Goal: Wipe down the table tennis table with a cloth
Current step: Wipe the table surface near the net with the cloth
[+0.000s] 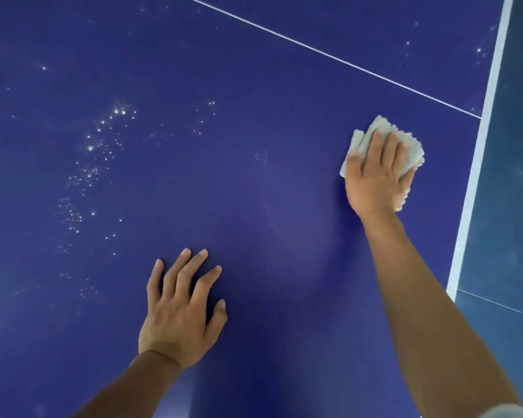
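Cloth (412, 152) lies bunched under my right hand (375, 179), flat fingers (375, 143) pressing it onto the counter (254, 152); my left hand (178, 309) rests spread, empty. Droplets (91, 164) left of it look unwiped, so I judge much undone.

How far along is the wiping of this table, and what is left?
Done, apparently: the table between the hands shows no specks. In hand: the right hand presses the cloth near the white edge line; the left hand rests on the surface. Left: the white specks at the left, and a few beyond the thin line.
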The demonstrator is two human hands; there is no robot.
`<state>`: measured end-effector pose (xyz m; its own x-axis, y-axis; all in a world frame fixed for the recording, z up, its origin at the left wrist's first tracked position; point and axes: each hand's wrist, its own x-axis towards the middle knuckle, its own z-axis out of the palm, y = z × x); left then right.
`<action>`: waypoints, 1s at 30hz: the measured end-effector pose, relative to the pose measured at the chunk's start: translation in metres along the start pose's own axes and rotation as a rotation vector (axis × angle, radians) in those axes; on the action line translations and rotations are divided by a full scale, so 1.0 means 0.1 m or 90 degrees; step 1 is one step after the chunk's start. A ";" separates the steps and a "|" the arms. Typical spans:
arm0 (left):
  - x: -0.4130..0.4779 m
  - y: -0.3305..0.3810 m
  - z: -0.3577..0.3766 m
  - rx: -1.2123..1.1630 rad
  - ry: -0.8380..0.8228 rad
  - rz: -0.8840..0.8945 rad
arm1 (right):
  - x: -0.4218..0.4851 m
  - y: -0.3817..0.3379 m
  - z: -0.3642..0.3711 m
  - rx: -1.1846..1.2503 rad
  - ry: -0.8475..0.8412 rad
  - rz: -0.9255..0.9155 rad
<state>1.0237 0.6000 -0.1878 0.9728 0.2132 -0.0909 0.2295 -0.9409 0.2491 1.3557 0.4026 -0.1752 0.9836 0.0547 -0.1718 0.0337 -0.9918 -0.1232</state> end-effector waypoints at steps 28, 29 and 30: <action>-0.01 -0.02 0.03 0.003 0.016 0.001 | -0.85 -0.08 0.23 -0.109 -0.036 -0.524; -0.01 -0.02 0.04 0.000 0.017 0.003 | -0.66 0.04 0.15 -0.102 -0.026 -0.435; -0.01 -0.02 0.04 -0.002 0.018 0.003 | -0.45 0.13 0.09 -0.091 -0.021 -0.332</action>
<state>1.0225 0.6006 -0.1917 0.9744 0.2159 -0.0620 0.2246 -0.9410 0.2530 1.3104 0.3885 -0.1780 0.8238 0.5457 -0.1535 0.5424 -0.8375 -0.0665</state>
